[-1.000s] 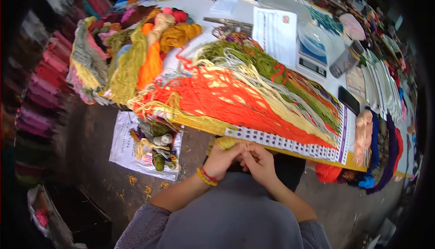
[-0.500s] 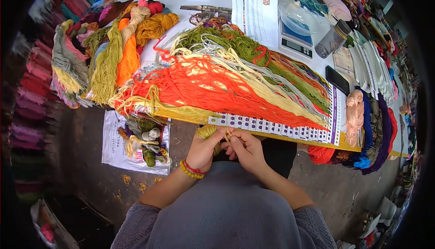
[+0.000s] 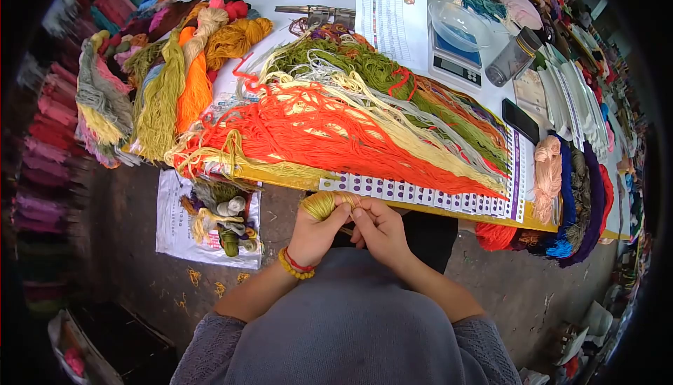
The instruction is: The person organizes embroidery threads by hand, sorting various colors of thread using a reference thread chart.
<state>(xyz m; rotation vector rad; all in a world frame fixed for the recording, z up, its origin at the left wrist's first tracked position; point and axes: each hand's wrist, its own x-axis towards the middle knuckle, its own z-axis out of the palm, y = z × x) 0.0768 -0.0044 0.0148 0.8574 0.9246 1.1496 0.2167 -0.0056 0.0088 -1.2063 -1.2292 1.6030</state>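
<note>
A bundle of yellow-green thread [image 3: 317,205] is wrapped in the fingers of my left hand [image 3: 319,232], just off the table's front edge. Against it, my right hand [image 3: 382,229] is closed in a pinch, thumb and fingertips meeting the left ones at the bundle's end. The strand between the fingertips is mostly hidden. Beyond both hands, red thread [image 3: 301,132] fans over the table, with cream thread [image 3: 364,115] and green thread [image 3: 343,62] behind it. White cards with punched holes [image 3: 420,194] line the front edge, loose thread ends running to them.
At the back stand a digital scale [image 3: 456,69] with a clear bowl [image 3: 459,24], and a dark jar [image 3: 515,55]. A phone [image 3: 520,120] lies at the right. Coloured skeins [image 3: 193,97] hang over the left side. Below, a white bag [image 3: 172,220] with small thread bundles rests on the floor.
My fingertips have drawn closer together, and the thread bundle has turned so more of its rounded side shows. The strand that stood between the fingertips is now mostly covered.
</note>
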